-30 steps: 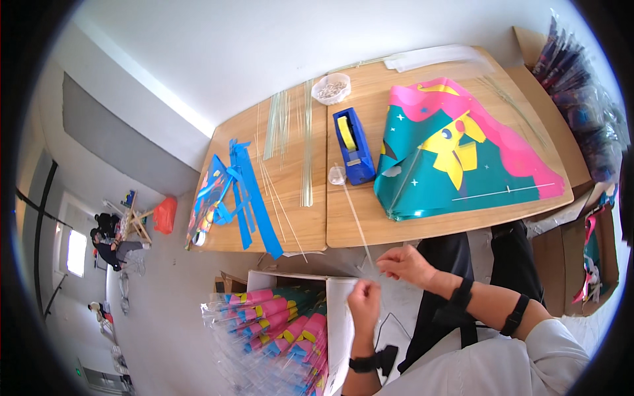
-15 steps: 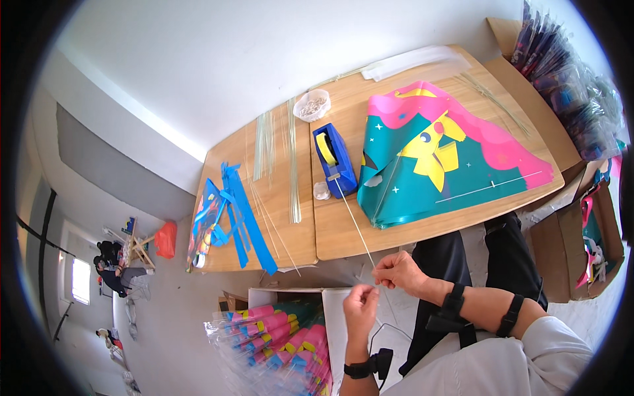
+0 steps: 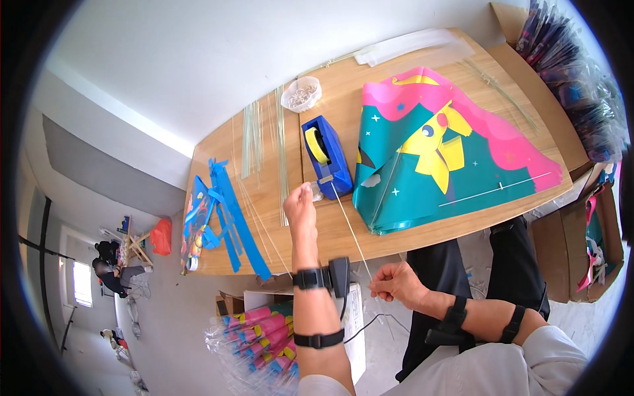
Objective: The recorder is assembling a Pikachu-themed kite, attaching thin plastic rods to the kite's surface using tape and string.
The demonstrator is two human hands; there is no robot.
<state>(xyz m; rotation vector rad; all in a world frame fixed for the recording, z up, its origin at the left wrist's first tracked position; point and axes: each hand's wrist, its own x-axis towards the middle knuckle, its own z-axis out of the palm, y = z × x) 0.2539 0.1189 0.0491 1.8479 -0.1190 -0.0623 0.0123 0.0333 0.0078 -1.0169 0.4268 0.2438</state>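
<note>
Right hand (image 3: 400, 284) pinches rod (image 3: 350, 228) | left hand (image 3: 302, 211) by dispenser (image 3: 335, 158) (any lettering unreadable)

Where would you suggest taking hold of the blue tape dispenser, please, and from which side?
I'd probably grip the blue tape dispenser across its far end, from above: the long, narrow body offers two opposite sides there, away from the near-end cutter, the left hand and the thin rod.
</note>
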